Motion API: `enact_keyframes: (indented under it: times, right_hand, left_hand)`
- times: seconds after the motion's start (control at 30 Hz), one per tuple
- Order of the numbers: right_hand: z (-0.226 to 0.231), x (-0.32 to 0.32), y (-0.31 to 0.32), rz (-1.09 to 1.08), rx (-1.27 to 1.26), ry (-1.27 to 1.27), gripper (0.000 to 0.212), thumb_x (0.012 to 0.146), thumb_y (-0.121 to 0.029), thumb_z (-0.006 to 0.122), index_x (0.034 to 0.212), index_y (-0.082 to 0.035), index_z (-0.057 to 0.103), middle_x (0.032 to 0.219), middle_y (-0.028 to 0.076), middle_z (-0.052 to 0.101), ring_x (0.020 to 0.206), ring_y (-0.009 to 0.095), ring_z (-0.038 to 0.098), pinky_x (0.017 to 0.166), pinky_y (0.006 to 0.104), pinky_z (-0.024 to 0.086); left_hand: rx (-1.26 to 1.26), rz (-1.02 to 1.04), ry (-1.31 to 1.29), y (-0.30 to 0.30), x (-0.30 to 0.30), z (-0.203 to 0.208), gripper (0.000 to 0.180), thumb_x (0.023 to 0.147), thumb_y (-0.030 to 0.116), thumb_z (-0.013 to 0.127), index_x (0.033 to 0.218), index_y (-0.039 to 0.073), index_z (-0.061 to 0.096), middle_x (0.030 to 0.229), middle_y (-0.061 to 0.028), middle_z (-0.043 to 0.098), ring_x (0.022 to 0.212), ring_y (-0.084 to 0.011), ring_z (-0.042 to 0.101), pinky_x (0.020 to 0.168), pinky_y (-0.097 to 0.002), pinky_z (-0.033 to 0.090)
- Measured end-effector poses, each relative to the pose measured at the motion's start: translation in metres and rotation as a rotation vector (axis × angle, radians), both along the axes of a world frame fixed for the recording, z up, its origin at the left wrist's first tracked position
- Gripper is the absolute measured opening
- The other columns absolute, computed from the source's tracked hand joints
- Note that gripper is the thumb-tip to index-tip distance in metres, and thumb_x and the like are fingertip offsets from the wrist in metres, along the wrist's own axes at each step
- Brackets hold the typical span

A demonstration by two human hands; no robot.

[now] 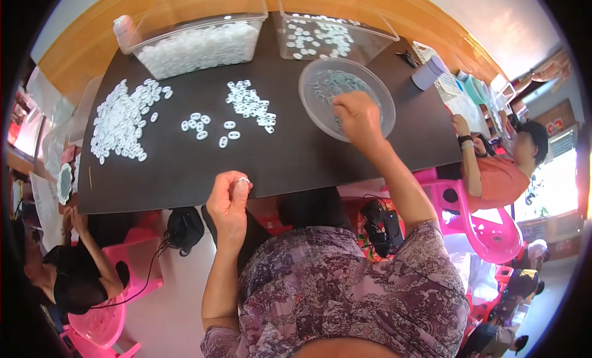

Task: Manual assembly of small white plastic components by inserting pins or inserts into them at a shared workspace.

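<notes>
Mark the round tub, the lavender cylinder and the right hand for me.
Round tub (pixel 311 106): head view, on its left inner wall.
Lavender cylinder (pixel 427 75): head view, on the middle of its side.
Right hand (pixel 359 115): head view, on the back of the hand.

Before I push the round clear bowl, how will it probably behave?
The bowl would probably slide rather than tip: it looks wide and shallow. Being translucent and plastic-looking, it seems light. The small grey pieces near the right hand appear loose, so a jolt might scatter them.
</notes>
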State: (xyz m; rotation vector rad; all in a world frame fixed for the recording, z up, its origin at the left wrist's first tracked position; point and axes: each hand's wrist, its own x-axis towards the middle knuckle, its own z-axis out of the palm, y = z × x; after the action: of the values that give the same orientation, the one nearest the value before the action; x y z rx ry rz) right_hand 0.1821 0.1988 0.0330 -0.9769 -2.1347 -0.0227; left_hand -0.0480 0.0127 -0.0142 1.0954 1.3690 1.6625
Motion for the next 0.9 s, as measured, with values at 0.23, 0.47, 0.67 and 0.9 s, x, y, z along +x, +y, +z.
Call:
enact_keyframes:
  times: [0.23,0.47,0.67,0.9]
  right_hand:
    - [-0.009,0.032,0.009,-0.059,-0.280,-0.105,0.005,0.070,-0.009,0.062,0.073,-0.005,0.064,0.073,0.012,0.061,0.074,0.030,0.057,0.068,0.0386,0.045]
    - [-0.020,0.018,0.019,-0.065,-0.087,-0.383,0.006,0.070,-0.011,0.064,0.068,-0.006,0.062,0.069,0.011,0.057,0.076,0.031,0.055,0.067,0.0415,0.044]
    - [-0.022,0.010,0.023,-0.026,-0.108,-0.460,0.007,0.068,-0.009,0.065,0.067,-0.004,0.061,0.072,0.013,0.058,0.077,0.032,0.055,0.068,0.0415,0.044]
    - [-0.029,0.016,0.033,-0.011,-0.054,-0.571,0.003,0.069,-0.005,0.059,0.068,-0.003,0.058,0.073,0.014,0.058,0.076,0.033,0.055,0.067,0.0433,0.044]
  left_hand:
    - [-0.017,0.022,0.083,0.003,0.004,0.003,0.015,0.090,0.016,0.056,0.089,0.001,0.054,0.080,-0.0014,0.055,0.072,-0.0080,0.051,0.068,-0.0215,0.043]
    - [-0.026,0.043,0.084,0.004,0.007,0.002,0.016,0.090,0.016,0.057,0.089,0.001,0.055,0.079,-0.0013,0.055,0.073,-0.0080,0.051,0.068,-0.0213,0.043]
    - [-0.021,0.053,0.084,0.002,0.006,0.002,0.016,0.090,0.017,0.057,0.088,0.001,0.055,0.080,-0.0008,0.056,0.073,-0.0074,0.051,0.068,-0.0204,0.042]
    - [-0.019,0.060,0.055,0.003,0.006,0.002,0.018,0.089,0.019,0.058,0.088,0.001,0.057,0.078,-0.0007,0.056,0.073,-0.0073,0.050,0.067,-0.0205,0.041]
